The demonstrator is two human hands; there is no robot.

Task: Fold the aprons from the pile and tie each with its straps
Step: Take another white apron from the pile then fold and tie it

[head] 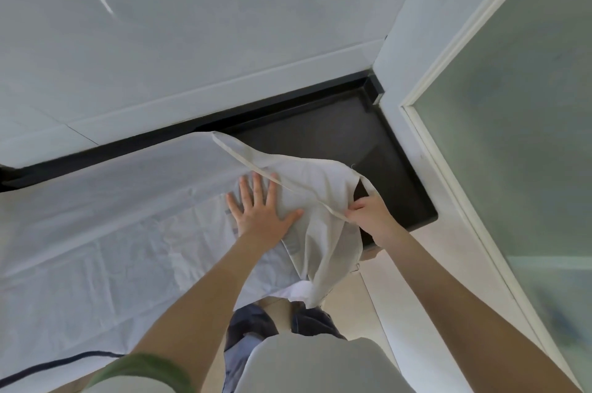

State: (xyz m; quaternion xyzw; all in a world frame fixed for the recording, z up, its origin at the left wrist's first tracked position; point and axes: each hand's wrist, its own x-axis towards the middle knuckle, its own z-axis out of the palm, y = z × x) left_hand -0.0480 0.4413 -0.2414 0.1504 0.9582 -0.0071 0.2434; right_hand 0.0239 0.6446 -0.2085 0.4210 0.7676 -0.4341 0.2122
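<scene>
A pale cream apron (315,200) lies partly folded at the right end of a white-covered surface (96,216), its lower part hanging over the front edge. My left hand (261,211) presses flat on the apron with fingers spread. My right hand (368,211) pinches a thin cream strap (288,183), which runs from that hand up and left across the apron toward the far edge. A second strap loop curves just above my right hand.
A black tray-like top (384,149) shows at the right end under the apron. A white wall sits behind, and a frosted glass door (512,136) stands to the right. Beige floor and my dark trousers show below.
</scene>
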